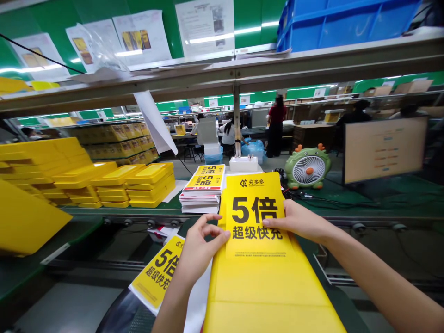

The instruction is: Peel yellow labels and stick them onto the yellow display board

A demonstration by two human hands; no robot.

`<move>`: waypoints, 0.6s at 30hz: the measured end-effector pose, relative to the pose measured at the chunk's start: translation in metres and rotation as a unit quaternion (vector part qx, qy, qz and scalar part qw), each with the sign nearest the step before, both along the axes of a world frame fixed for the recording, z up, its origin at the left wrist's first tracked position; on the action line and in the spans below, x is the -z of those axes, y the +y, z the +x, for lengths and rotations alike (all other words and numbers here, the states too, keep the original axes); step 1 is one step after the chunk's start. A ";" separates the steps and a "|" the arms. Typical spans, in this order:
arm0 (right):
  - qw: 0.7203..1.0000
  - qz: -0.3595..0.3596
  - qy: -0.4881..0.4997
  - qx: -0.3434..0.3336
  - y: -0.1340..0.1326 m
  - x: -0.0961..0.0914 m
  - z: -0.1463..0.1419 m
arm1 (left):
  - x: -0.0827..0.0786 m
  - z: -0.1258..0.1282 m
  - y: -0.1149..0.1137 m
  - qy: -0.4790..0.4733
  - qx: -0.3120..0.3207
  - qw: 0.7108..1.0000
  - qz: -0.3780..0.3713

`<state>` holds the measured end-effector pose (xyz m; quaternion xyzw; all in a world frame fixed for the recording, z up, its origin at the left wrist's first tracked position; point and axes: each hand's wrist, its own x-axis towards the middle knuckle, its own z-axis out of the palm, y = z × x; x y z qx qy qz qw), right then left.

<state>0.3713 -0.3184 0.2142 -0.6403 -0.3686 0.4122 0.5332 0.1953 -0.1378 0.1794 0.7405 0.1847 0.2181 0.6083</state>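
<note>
A yellow printed card point(255, 215) with large black characters lies on top of a flat yellow box point(267, 291) in front of me. My left hand point(199, 247) pinches the card's left edge between thumb and fingers. Fingers of my right hand point(300, 219) grip the card's right edge, laid over its face. Another yellow card point(157, 273) lies lower left, partly under my left forearm.
A stack of printed cards point(203, 187) stands behind the box. Piles of yellow trays point(138, 182) fill the left. A green dragon-shaped fan point(307, 167) and a monitor point(383, 148) sit at right. A shelf point(222, 69) holds a blue bin point(347, 21). People work in the background.
</note>
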 end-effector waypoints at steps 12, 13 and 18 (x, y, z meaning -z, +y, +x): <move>0.973 0.000 -0.202 0.113 -0.012 0.017 -0.014 | -0.004 -0.008 0.001 0.038 -0.014 0.995 0.088; 0.964 -0.020 -0.234 0.123 -0.015 0.020 -0.014 | -0.006 -0.012 -0.001 0.050 -0.042 0.987 0.149; 0.900 -0.024 -0.349 0.260 -0.051 0.048 -0.030 | -0.027 -0.033 -0.030 -0.020 -0.168 0.845 0.508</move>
